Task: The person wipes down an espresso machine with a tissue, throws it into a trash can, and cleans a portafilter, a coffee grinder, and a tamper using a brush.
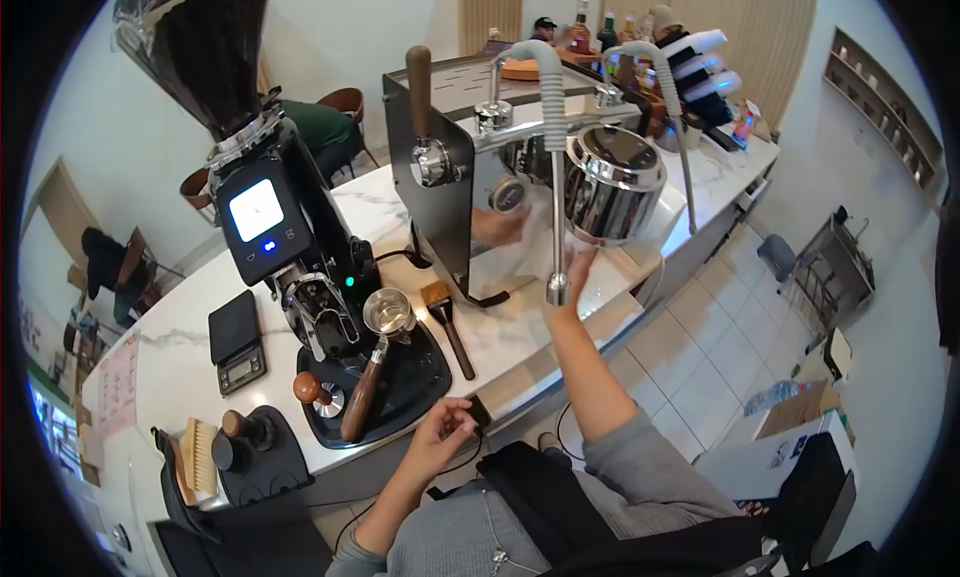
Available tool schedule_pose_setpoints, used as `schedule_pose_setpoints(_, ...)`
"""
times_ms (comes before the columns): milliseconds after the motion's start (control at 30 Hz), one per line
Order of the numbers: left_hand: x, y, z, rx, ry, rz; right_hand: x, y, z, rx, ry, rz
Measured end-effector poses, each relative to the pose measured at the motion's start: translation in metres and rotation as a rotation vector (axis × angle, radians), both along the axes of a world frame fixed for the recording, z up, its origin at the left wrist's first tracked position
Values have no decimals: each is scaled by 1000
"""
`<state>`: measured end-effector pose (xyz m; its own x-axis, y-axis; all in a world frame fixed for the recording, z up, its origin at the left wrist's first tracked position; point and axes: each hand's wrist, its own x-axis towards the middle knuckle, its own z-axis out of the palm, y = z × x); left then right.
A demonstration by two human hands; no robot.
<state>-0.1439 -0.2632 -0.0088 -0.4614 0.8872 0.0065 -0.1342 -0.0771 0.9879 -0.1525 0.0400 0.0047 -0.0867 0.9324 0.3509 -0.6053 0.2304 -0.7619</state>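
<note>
My right hand (580, 269) reaches up beneath the chrome group head (615, 192) of the espresso machine (435, 212), behind the steam wand (558, 217). Its fingers are partly hidden, and whether it holds anything is unclear. Whitish haze hangs beside it, and the shiny panel reflects a hand. My left hand (445, 435) hovers at the counter's front edge, fingers loosely bent and apart, holding nothing. Near it, a wooden-handled portafilter (364, 392) lies on a black tray (425, 377) with its basket (388, 312) uppermost. A brush (450, 327) rests to the right of the tray.
A coffee grinder (270, 212) with a lit screen stands at left. Around it are a tamper (318, 392), a black scale (236, 342) and a holder mat (270, 467). Cups (700, 67) and bottles (582, 27) stand at the back. Boxes (770, 457) sit at right.
</note>
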Motion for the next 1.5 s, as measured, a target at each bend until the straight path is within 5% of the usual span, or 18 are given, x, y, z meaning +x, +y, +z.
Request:
schedule_pose_setpoints(33,4,-4,1,-36,-31,28,-6,-22,41,274,-312,-228)
schedule_pose_setpoints(133,11,-17,13,-78,-71,86,-38,-13,14,381,-521,24)
schedule_pose_setpoints(167,12,-20,15,-101,-91,122,-41,-15,7,384,-518,40)
schedule_pose_setpoints(233,14,-21,16,-119,-106,167,-41,-29,3,798,-365,44)
schedule_pose_setpoints(333,14,-15,14,-112,-119,163,-23,-62,15,1078,-534,-121)
schedule_pose_setpoints(600,19,4,6,-158,-89,37,-46,-64,47,1298,-573,-201)
schedule_pose_setpoints(1000,23,-16,-2,-164,-71,89,-59,-83,118,1027,-655,-441)
schedule_pose_setpoints(1200,26,-37,-10,-242,16,67,-61,-85,129,794,-483,-444)
schedule_pose_setpoints(1500,20,-36,-25,-184,-75,-12,-58,-66,75,710,-515,-486)
